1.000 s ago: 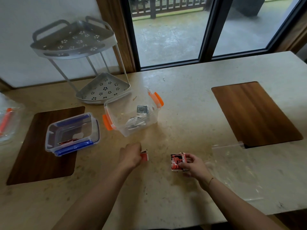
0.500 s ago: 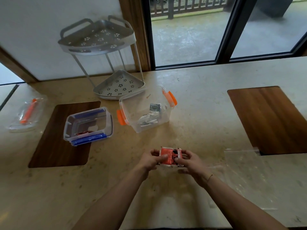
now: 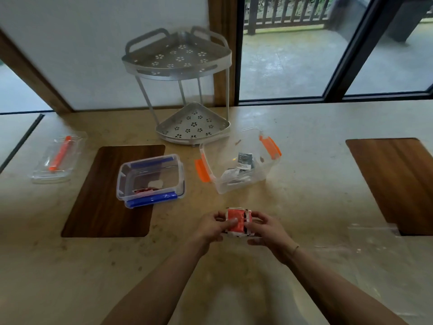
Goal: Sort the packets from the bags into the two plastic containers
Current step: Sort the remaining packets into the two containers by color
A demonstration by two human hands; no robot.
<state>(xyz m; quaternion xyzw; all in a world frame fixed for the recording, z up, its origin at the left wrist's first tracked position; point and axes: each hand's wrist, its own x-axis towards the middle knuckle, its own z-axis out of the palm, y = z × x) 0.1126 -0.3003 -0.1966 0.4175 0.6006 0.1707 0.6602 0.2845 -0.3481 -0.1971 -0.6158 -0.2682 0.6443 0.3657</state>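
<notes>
Both hands met over the bench: left hand (image 3: 212,227) and right hand (image 3: 266,227) each pinched the same small stack of packets (image 3: 238,222) from opposite sides, thumbs on top, held just above the bench (image 3: 316,207) in front of the two containers.

Risks, judged from this pose: the stack looked loosely squared, so a packet could slide out if one hand let go before the other had a firm pinch. Top packet was orange-red, the ones under it showed white and dark print; mixed kinds could end up in the wrong box if dropped together. Glossy film probably slippery.

Packets: flat, thin, squarish sachets, shiny. Blue-clipped container (image 3: 151,180): clear rigid plastic, shallow, rounded rectangle, sat on a dark wood-grain mat (image 3: 93,207), with a reddish packet and something pale inside. Orange-clipped container (image 3: 239,160): clear, deeper, tilted look, grey and white packets inside, near and to the right of the blue one. Clear lid with orange strip (image 3: 58,158) lay well apart, far left. Perforated grey metal corner rack (image 3: 185,90), two tiers, flower cut-outs, stood behind the containers. Crinkled clear bag (image 3: 365,240) lay flat to the right, hard to make out. Second wood mat (image 3: 396,181) far right. Bench stone-like, beige, speckled, matte.
</notes>
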